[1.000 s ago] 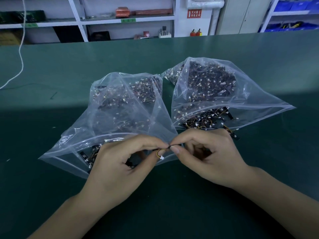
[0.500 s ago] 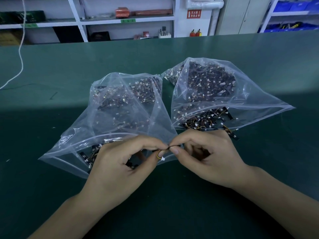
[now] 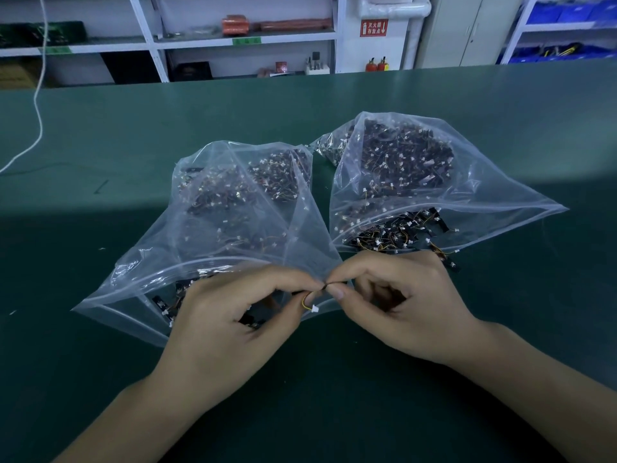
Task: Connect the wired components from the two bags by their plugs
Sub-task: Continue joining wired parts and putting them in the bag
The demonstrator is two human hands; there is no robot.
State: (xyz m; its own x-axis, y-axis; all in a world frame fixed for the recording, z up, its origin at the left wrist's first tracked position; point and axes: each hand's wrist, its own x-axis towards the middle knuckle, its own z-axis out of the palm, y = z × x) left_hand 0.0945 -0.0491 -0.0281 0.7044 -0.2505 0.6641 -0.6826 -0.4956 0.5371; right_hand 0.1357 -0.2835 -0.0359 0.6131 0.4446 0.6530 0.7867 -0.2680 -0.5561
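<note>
Two clear plastic bags lie open on the green table, the left bag (image 3: 213, 228) and the right bag (image 3: 434, 182), each full of small dark wired components with white plugs. In front of them my left hand (image 3: 230, 322) and my right hand (image 3: 397, 302) meet fingertip to fingertip. Both pinch a small wired component (image 3: 309, 300) between thumb and forefinger. Its yellow wire loops down from the left fingertips and ends in a white plug (image 3: 315, 308) that hangs free. The part held between the fingertips is mostly hidden.
Several loose components (image 3: 440, 252) spill from the right bag's mouth just beyond my right hand. A white cable (image 3: 36, 105) runs down onto the table at the far left. Shelving with boxes stands behind the table's far edge.
Almost nothing differs. Both hands stay pinched together at the same spot, and the white plug hangs at nearly the same place below the fingertips.
</note>
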